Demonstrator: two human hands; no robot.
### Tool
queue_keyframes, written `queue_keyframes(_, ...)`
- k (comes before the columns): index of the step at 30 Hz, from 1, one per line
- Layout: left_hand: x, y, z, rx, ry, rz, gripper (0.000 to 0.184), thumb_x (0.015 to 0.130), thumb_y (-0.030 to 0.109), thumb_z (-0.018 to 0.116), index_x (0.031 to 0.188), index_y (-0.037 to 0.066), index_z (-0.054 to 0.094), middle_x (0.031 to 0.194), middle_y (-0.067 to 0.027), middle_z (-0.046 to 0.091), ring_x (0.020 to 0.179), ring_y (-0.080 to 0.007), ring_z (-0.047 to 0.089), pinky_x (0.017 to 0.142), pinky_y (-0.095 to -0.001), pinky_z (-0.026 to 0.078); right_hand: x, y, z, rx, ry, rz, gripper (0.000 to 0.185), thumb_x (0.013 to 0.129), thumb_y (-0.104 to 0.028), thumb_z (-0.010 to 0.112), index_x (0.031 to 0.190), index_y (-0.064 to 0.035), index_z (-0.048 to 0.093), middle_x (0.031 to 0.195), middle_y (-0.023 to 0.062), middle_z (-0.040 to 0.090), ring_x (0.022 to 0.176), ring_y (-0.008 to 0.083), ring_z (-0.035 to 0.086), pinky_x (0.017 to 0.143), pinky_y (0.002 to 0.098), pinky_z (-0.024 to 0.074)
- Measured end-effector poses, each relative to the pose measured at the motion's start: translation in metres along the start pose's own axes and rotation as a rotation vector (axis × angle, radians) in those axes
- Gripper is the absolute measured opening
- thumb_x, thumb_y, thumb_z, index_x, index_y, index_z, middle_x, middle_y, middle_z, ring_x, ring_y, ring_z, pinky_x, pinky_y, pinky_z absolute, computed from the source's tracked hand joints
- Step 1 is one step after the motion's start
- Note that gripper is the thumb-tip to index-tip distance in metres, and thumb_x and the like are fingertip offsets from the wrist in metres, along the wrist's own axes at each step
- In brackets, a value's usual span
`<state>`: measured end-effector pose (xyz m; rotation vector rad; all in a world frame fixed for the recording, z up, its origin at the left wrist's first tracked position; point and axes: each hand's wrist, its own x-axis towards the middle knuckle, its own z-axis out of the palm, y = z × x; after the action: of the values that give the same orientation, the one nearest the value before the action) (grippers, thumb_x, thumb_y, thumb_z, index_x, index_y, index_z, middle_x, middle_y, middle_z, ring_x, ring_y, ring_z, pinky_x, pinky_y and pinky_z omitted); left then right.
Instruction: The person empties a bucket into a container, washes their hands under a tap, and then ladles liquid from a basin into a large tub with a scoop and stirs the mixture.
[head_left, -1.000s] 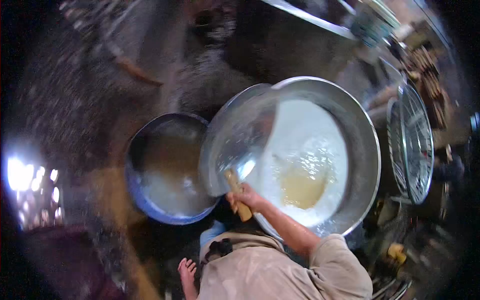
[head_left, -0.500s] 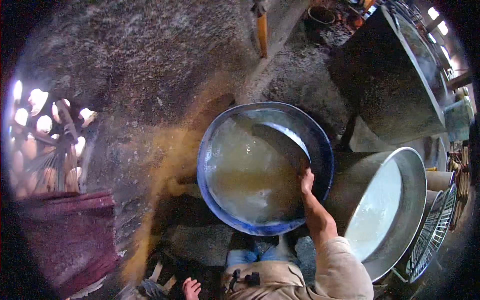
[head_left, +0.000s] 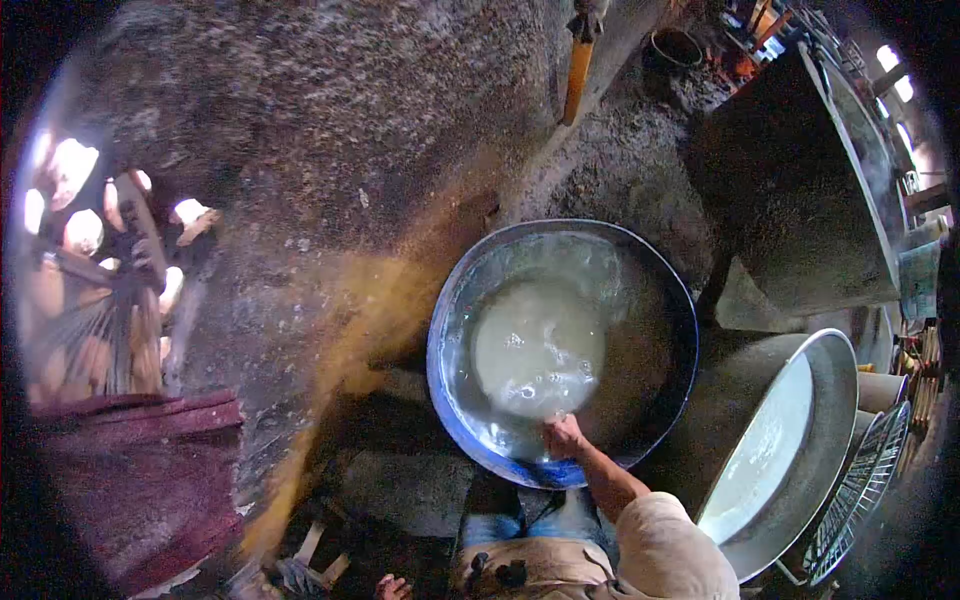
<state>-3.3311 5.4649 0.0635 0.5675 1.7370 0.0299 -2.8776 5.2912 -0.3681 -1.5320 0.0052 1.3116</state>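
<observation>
My right hand (head_left: 565,436) is squeezed shut in a fist, with my fingers bent in and pressed close together. It holds the big round shiny metal scoop (head_left: 497,432) at its 6 o'clock side, and my fist hides the grip. The scoop is inside the round blue-rimmed barrel (head_left: 437,385), toward the left part, with cloudy pale water (head_left: 540,340) in it. My arm reaches over the barrel's rim at 6 o'clock.

My left hand (head_left: 393,587) is low down, at 7 o'clock from the barrel. Its fingers are loosely bent and a little apart. It is partly cut off, so I cannot tell if it touches anything.

At 4 o'clock from the barrel is a wide gray metal pot (head_left: 835,400) tipped on its side to my eye, with milky white stuff (head_left: 765,455) in it. Just past it is a silvery wire rack (head_left: 868,490). A dark purple cloth (head_left: 150,480) is at 8 o'clock, well apart from the barrel.
</observation>
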Motion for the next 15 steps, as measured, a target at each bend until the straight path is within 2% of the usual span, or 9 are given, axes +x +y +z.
queue_keyframes(2, -0.023, 0.021, 0.029, 0.107, 0.097, -0.004, 0.057, 0.089, 0.039, 0.051, 0.136, 0.011, 0.035, 0.130, -0.0118, 0.046, 0.116, -0.0303, 0.047, 0.094, -0.0448, 0.038, -0.050, -0.070, 0.025, 0.776, -0.243, 0.305, 0.025, 0.082, -0.029, 0.051, 0.066, -0.0102, 0.048, 0.054, 0.0023, 0.043, 0.043, 0.0167, 0.043, 0.037, 0.0339, 0.0313)
queue_keyframes(3, -0.012, 0.004, 0.017, 0.101, 0.087, 0.006, 0.057, 0.089, 0.039, 0.051, 0.136, 0.011, 0.035, 0.130, -0.0118, 0.046, 0.116, -0.0303, 0.047, 0.094, -0.0448, 0.038, -0.060, -0.086, 0.029, 0.770, -0.245, 0.291, 0.025, 0.082, -0.029, 0.051, 0.066, -0.0102, 0.048, 0.054, 0.0023, 0.043, 0.043, 0.0167, 0.043, 0.037, 0.0339, 0.0313)
queue_keyframes(5, 0.024, -0.043, -0.018, 0.260, -0.396, 0.565, 0.052, 0.091, 0.038, 0.047, 0.134, 0.011, 0.038, 0.129, -0.0125, 0.047, 0.116, -0.0300, 0.047, 0.094, -0.0443, 0.038, -0.079, -0.113, 0.034, 0.722, -0.321, 0.333, 0.021, 0.081, -0.022, 0.055, 0.066, -0.0097, 0.047, 0.054, 0.0018, 0.042, 0.042, 0.0167, 0.042, 0.038, 0.0326, 0.0326)
queue_keyframes(6, 0.009, -0.024, 0.022, -0.003, 0.020, 0.104, 0.050, 0.090, 0.036, 0.048, 0.132, 0.010, 0.040, 0.124, -0.0128, 0.050, 0.112, -0.0307, 0.050, 0.093, -0.0450, 0.039, -0.077, -0.096, 0.024, 0.483, -0.284, 0.147, 0.021, 0.081, -0.020, 0.058, 0.066, -0.0091, 0.048, 0.054, 0.0024, 0.043, 0.043, 0.0166, 0.044, 0.038, 0.0317, 0.0339)
queue_keyframes(7, 0.009, -0.019, 0.037, -0.066, 0.098, 0.016, 0.050, 0.090, 0.036, 0.048, 0.132, 0.010, 0.040, 0.124, -0.0128, 0.050, 0.112, -0.0307, 0.050, 0.093, -0.0450, 0.039, -0.075, -0.078, 0.014, 0.232, -0.207, -0.019, 0.021, 0.080, -0.019, 0.060, 0.066, -0.0085, 0.049, 0.055, 0.0030, 0.045, 0.043, 0.0166, 0.046, 0.038, 0.0309, 0.0352)
queue_keyframes(11, 0.032, -0.031, 0.058, -0.095, -0.031, 0.086, 0.050, 0.090, 0.036, 0.049, 0.132, 0.010, 0.041, 0.123, -0.0127, 0.051, 0.111, -0.0308, 0.050, 0.093, -0.0453, 0.039, -0.189, -0.198, -0.011, -0.073, -0.104, -0.260, 0.021, 0.081, -0.016, 0.066, 0.067, -0.0060, 0.053, 0.060, 0.0056, 0.052, 0.048, 0.0165, 0.052, 0.039, 0.0286, 0.0390)
queue_keyframes(13, 0.039, -0.036, 0.073, -0.084, -0.089, 0.106, 0.050, 0.090, 0.035, 0.049, 0.132, 0.010, 0.041, 0.122, -0.0127, 0.051, 0.110, -0.0308, 0.050, 0.093, -0.0455, 0.039, -0.257, -0.259, -0.026, 0.063, -0.019, 0.184, 0.018, 0.082, -0.014, 0.063, 0.069, -0.0052, 0.054, 0.057, 0.0049, 0.051, 0.047, 0.0159, 0.051, 0.039, 0.0291, 0.0383)
queue_keyframes(14, 0.043, -0.037, 0.081, -0.077, -0.114, 0.117, 0.050, 0.090, 0.035, 0.049, 0.132, 0.010, 0.041, 0.122, -0.0127, 0.052, 0.110, -0.0308, 0.051, 0.093, -0.0456, 0.039, -0.269, -0.244, -0.051, 0.181, -0.117, 0.215, 0.017, 0.081, -0.012, 0.062, 0.069, -0.0048, 0.053, 0.056, 0.0044, 0.050, 0.046, 0.0150, 0.049, 0.039, 0.0296, 0.0376)
queue_keyframes(15, 0.046, -0.039, 0.092, -0.065, -0.145, 0.127, 0.050, 0.090, 0.035, 0.049, 0.132, 0.010, 0.041, 0.121, -0.0127, 0.052, 0.110, -0.0309, 0.051, 0.093, -0.0457, 0.039, -0.307, -0.272, -0.056, 0.036, 0.028, 0.184, 0.019, 0.081, -0.010, 0.061, 0.066, -0.0052, 0.049, 0.056, 0.0034, 0.048, 0.045, 0.0144, 0.047, 0.040, 0.0297, 0.0373)
